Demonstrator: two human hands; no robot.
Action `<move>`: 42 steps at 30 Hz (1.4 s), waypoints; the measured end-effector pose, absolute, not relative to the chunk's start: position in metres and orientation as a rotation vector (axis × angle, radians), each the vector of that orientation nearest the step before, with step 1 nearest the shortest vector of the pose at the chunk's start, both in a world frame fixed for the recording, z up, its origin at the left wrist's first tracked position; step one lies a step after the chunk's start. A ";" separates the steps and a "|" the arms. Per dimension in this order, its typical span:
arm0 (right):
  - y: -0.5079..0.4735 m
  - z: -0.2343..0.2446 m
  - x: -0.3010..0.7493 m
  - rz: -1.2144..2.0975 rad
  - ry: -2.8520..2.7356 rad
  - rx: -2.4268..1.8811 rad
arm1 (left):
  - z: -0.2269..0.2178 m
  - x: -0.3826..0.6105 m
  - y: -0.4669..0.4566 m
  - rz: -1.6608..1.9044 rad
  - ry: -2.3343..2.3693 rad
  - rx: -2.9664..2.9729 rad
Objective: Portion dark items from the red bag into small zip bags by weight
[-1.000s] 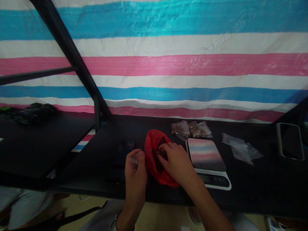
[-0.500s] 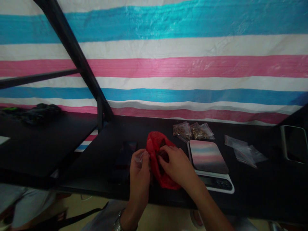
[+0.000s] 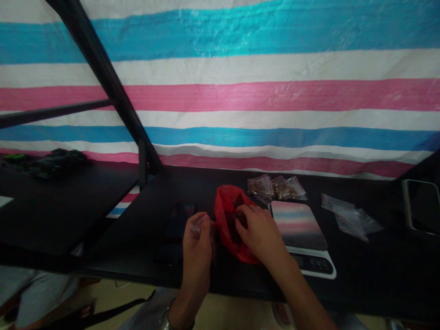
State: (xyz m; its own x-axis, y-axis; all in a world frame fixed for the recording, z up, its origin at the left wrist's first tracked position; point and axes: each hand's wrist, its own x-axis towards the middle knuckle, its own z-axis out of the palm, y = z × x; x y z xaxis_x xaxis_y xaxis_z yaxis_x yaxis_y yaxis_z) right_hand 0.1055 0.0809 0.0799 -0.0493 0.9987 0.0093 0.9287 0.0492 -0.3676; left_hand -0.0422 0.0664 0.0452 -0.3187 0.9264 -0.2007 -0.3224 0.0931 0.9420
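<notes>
A red plastic bag (image 3: 225, 215) stands open on the black table, with dark contents inside. My right hand (image 3: 256, 229) reaches into its mouth, fingers curled together; whatever they pinch is hidden. Just left of the bag, my left hand (image 3: 197, 243) is closed around a small clear plastic bag (image 3: 197, 223). To the right of my right hand lies a white kitchen scale (image 3: 299, 227) with a shiny metal plate. Behind the scale are several clear zip bags (image 3: 283, 188) filled with small brown-gold pieces.
Flat clear zip bags (image 3: 350, 217) lie right of the scale, and a phone (image 3: 422, 206) is at the far right. A dark flat object (image 3: 177, 229) sits left of my left hand. A black metal post (image 3: 103, 68) slants up at left before a striped tarp (image 3: 275, 96).
My right hand has shifted slightly right and up in the red bag, which has moved the same way. My left hand has drawn a little left, away from the bag.
</notes>
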 end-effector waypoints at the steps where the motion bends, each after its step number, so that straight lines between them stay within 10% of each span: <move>1: 0.081 0.080 0.107 0.381 -2.069 -1.974 | 0.044 -0.044 0.067 1.482 1.305 0.685; 42: 0.082 0.083 0.134 0.924 -1.669 -1.484 | 0.042 -0.027 0.044 1.650 1.429 1.274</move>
State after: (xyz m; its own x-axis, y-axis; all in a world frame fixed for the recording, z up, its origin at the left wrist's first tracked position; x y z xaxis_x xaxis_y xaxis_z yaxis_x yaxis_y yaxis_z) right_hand 0.1342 0.0820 0.0828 -0.0893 0.9949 0.0470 0.4878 0.0848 -0.8688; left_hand -0.0273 0.0442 0.0422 -0.3555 0.8941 0.2725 0.1420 -0.2365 0.9612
